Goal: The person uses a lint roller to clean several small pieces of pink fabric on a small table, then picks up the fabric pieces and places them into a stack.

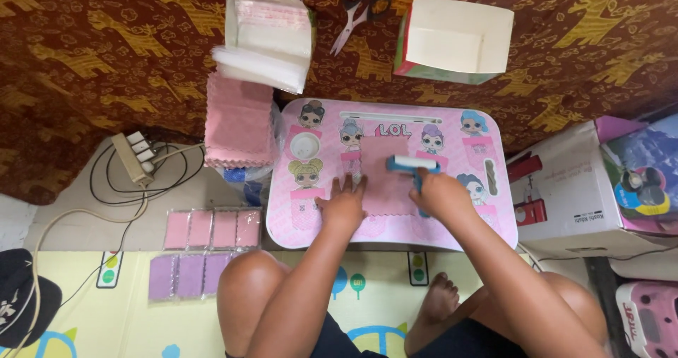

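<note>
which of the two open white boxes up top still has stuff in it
The left open white cardboard box, beside the scissors: clear plastic sleeves spill from its mouth. The right open white box shows only bare inner walls.

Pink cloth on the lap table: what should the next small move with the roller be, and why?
Probably draw the blue-handled roller down the pink cloth toward the body. The right hand holds it at the cloth's far edge, and the left hand lies flat on the near-left side, pinning it to the lap table.
</note>
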